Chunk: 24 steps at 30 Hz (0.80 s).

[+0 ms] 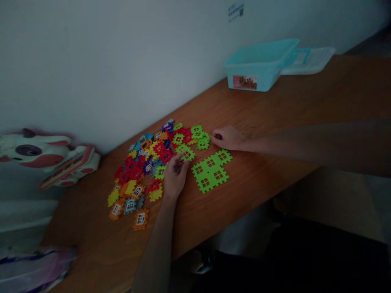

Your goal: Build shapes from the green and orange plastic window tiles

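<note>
On a wooden table (290, 108) lies a loose heap of colourful plastic window-shaped interlocking tiles (139, 167), in red, yellow, orange, grey, blue and green. My left hand (174, 176) is over the heap's right side, its fingers closed at the lower edge of a green tile (185, 153). My right hand (227, 138) rests on the table, its curled fingertips against a small cluster of green tiles (201, 138). Just below that cluster lies a joined green panel of several tiles (210, 171), apart from both hands.
A light blue plastic box (255, 67) stands against the white wall (106, 69), with its clear lid (308, 61) beside it. A white and red toy (39, 154) sits beyond the table's left end. A shiny bag (33, 268) lies at lower left.
</note>
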Each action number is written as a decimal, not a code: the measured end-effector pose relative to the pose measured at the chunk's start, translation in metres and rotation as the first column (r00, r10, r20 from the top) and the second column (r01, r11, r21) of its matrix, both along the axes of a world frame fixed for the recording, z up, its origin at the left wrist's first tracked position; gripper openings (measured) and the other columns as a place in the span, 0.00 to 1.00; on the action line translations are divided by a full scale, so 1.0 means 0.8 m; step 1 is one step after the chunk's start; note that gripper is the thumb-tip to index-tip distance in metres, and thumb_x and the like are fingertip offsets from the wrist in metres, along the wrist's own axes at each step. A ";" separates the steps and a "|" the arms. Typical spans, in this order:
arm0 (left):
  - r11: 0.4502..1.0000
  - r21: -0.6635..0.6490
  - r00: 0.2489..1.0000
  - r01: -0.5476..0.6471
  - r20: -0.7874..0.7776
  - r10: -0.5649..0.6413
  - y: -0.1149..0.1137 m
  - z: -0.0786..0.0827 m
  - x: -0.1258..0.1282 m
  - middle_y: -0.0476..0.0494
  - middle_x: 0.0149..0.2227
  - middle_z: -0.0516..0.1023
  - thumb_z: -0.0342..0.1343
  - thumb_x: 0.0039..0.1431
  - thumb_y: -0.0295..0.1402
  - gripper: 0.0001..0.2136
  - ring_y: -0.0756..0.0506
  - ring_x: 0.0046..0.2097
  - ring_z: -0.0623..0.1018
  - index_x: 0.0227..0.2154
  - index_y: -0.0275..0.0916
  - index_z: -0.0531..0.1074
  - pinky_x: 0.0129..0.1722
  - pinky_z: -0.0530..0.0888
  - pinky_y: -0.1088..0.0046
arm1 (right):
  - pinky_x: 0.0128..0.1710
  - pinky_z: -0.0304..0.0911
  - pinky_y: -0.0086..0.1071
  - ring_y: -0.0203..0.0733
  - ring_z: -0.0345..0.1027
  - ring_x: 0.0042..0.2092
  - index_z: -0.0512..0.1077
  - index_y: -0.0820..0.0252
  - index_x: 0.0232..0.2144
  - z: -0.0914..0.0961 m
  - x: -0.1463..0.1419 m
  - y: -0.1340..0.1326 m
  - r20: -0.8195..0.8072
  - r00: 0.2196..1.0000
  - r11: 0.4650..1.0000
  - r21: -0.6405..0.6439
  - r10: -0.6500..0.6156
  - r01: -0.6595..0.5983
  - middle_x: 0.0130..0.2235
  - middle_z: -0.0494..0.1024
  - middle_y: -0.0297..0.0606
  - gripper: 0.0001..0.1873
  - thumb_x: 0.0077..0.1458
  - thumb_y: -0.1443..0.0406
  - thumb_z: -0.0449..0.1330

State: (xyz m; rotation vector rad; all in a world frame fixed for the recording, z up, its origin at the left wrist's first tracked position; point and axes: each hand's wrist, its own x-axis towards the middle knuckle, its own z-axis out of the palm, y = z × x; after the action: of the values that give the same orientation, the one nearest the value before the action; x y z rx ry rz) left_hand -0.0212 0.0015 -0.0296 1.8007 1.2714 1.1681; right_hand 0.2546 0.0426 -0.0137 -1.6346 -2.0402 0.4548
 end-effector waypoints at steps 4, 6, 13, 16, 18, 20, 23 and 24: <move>1.000 -0.006 1.000 0.028 0.010 -0.028 -0.001 -0.001 0.001 0.44 0.40 0.79 0.64 0.61 0.41 0.17 0.48 0.39 0.78 0.50 0.42 0.75 0.40 0.77 0.71 | 0.36 0.61 0.33 0.38 0.73 0.35 0.77 0.64 0.33 0.001 -0.001 0.001 0.023 1.000 1.000 -0.005 -0.010 0.010 0.33 0.81 0.40 0.13 0.67 0.62 0.59; 1.000 -0.006 1.000 0.023 0.022 -0.022 -0.001 -0.001 0.001 0.45 0.39 0.79 0.64 0.60 0.41 0.18 0.48 0.38 0.78 0.50 0.42 0.74 0.39 0.77 0.71 | 0.34 0.55 0.32 0.38 0.72 0.34 0.77 0.63 0.29 0.001 -0.002 0.002 0.026 0.999 1.000 -0.002 -0.022 0.022 0.31 0.81 0.40 0.14 0.65 0.63 0.59; 0.999 -0.017 0.998 0.045 0.053 -0.044 -0.004 0.003 0.003 0.48 0.36 0.77 0.64 0.60 0.42 0.20 0.48 0.37 0.79 0.52 0.43 0.70 0.38 0.78 0.72 | 0.31 0.48 0.34 0.37 0.65 0.28 0.71 0.60 0.23 0.000 -0.001 0.002 -0.006 1.000 0.999 0.042 0.000 0.000 0.27 0.78 0.38 0.15 0.63 0.63 0.57; 0.996 -0.049 0.995 0.072 0.067 -0.068 -0.004 0.003 0.005 0.48 0.35 0.76 0.64 0.62 0.41 0.19 0.49 0.36 0.78 0.53 0.43 0.70 0.36 0.77 0.73 | 0.30 0.47 0.34 0.37 0.61 0.26 0.67 0.58 0.22 -0.003 0.000 0.001 -0.018 1.000 0.997 0.075 0.008 -0.007 0.24 0.74 0.37 0.18 0.65 0.62 0.55; 0.995 -0.068 0.995 0.075 0.070 -0.070 -0.004 0.002 0.005 0.48 0.35 0.76 0.64 0.61 0.40 0.20 0.49 0.36 0.78 0.53 0.43 0.70 0.34 0.77 0.74 | 0.29 0.47 0.35 0.37 0.60 0.25 0.65 0.56 0.21 -0.005 0.001 0.001 -0.008 1.000 0.996 0.085 0.028 -0.027 0.23 0.72 0.36 0.20 0.65 0.59 0.54; 0.994 -0.092 0.995 0.062 0.082 -0.054 -0.003 0.001 0.006 0.47 0.38 0.76 0.65 0.60 0.40 0.20 0.49 0.35 0.78 0.53 0.42 0.70 0.33 0.77 0.74 | 0.28 0.48 0.34 0.38 0.61 0.25 0.64 0.55 0.21 -0.007 0.003 0.001 -0.039 0.998 0.996 0.073 0.046 -0.043 0.22 0.70 0.34 0.20 0.65 0.57 0.54; 0.990 -0.129 0.993 0.060 0.108 -0.047 -0.002 -0.001 0.006 0.45 0.40 0.75 0.65 0.59 0.39 0.20 0.49 0.34 0.79 0.53 0.42 0.71 0.31 0.77 0.75 | 0.28 0.50 0.34 0.39 0.63 0.25 0.65 0.55 0.22 -0.008 0.007 0.003 -0.167 0.986 1.000 0.020 0.005 -0.002 0.23 0.72 0.35 0.22 0.66 0.52 0.52; 0.989 -0.132 0.991 0.072 0.118 -0.057 -0.002 -0.001 0.007 0.45 0.40 0.75 0.65 0.59 0.38 0.20 0.50 0.33 0.78 0.53 0.42 0.71 0.30 0.76 0.75 | 0.28 0.52 0.34 0.40 0.64 0.26 0.66 0.55 0.22 -0.006 0.007 0.005 -0.207 0.978 1.000 -0.005 -0.026 0.026 0.23 0.73 0.35 0.23 0.66 0.50 0.52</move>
State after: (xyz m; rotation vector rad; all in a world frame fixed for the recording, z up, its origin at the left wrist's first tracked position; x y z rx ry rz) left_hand -0.0159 0.0002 -0.0304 1.6399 1.1885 1.1048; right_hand 0.2605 0.0463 -0.0188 -1.5440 -1.8635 0.5918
